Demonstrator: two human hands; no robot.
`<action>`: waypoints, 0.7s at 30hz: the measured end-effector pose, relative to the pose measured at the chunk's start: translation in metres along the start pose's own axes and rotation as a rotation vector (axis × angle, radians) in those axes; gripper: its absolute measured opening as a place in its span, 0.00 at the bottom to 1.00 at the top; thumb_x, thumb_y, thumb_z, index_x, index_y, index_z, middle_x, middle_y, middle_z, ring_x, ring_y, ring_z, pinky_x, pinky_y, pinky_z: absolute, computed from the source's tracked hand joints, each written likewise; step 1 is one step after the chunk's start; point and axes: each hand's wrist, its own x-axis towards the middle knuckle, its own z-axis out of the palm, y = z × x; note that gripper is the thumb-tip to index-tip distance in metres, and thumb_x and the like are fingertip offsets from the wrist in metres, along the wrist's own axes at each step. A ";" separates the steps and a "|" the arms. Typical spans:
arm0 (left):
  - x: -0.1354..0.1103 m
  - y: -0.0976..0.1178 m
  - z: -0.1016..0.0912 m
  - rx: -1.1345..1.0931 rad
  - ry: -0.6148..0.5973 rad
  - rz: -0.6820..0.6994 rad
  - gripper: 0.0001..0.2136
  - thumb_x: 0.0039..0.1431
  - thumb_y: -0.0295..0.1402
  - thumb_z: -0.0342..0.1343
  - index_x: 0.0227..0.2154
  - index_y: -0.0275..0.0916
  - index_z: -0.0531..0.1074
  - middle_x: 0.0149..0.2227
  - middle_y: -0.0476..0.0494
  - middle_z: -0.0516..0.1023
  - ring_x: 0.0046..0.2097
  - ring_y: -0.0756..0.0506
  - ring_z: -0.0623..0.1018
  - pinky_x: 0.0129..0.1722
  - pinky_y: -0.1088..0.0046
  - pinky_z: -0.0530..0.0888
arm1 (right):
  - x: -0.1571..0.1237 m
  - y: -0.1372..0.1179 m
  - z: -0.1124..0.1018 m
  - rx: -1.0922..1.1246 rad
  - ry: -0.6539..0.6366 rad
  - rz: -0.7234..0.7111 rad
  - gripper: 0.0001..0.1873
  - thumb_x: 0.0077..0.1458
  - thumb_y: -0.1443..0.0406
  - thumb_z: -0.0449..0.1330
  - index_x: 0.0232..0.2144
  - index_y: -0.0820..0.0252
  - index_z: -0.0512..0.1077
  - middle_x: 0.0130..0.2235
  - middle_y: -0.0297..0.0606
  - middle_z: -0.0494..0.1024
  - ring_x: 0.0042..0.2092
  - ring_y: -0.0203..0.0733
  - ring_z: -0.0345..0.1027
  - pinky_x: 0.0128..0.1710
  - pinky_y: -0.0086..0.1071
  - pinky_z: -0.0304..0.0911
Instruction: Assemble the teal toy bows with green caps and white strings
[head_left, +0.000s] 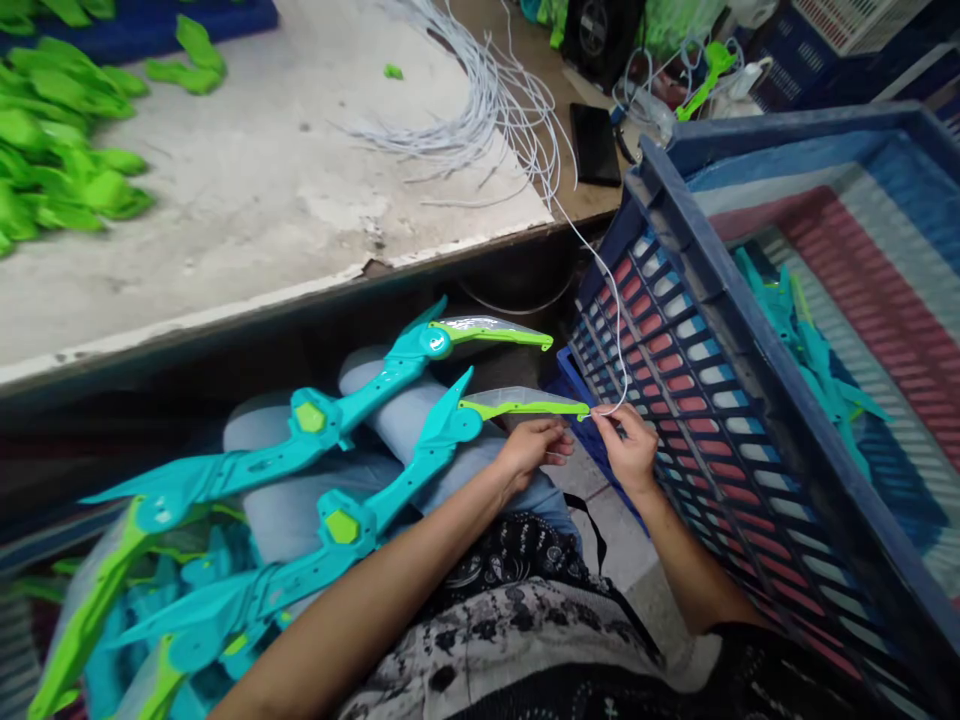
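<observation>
- Left hand [534, 448], fingers curled narrow, pinches the green limb tip of the nearer toy bow [352, 520] from below; thumb on top, knuckles toward the camera.
- Right hand [628, 447] just at 3 o'clock of the left, fingertips closed tight on a white string [616, 330] right at the bow's tip; the two hands near each other, not touching.
- String rises from the pinch toward 12 o'clock, curves past the crate's corner and joins the bundle of white strings [480, 110] lying on the table.
- Held bow: teal body, green hexagon at the grip, clear-and-green limbs; lies across the person's lap, far end down at 8 o'clock.
- Second toy bow [315, 425] lies beside it at 11 o'clock, same make, resting on the knees; untouched by either hand.
- More teal and green parts heaped at 8 o'clock, low left; cannot tell how many.
- Blue crate [675, 200] at 3 o'clock, tilted, slatted wall just beside the right hand; teal bows [806, 345] lie inside.
- Table [262, 200] at 12 o'clock, worn pale top; green plastic pieces [60, 150] piled at 10 o'clock.
- Black phone [594, 143] on the table edge at 1 o'clock, beside the strings.
</observation>
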 end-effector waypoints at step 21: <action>-0.127 0.008 -0.116 0.959 0.072 0.304 0.19 0.58 0.46 0.49 0.19 0.38 0.69 0.19 0.50 0.69 0.23 0.50 0.68 0.24 0.78 0.66 | -0.003 0.023 0.005 -0.086 -0.209 -0.150 0.38 0.59 0.63 0.59 0.66 0.56 0.46 0.44 0.43 0.78 0.47 0.44 0.73 0.50 0.40 0.69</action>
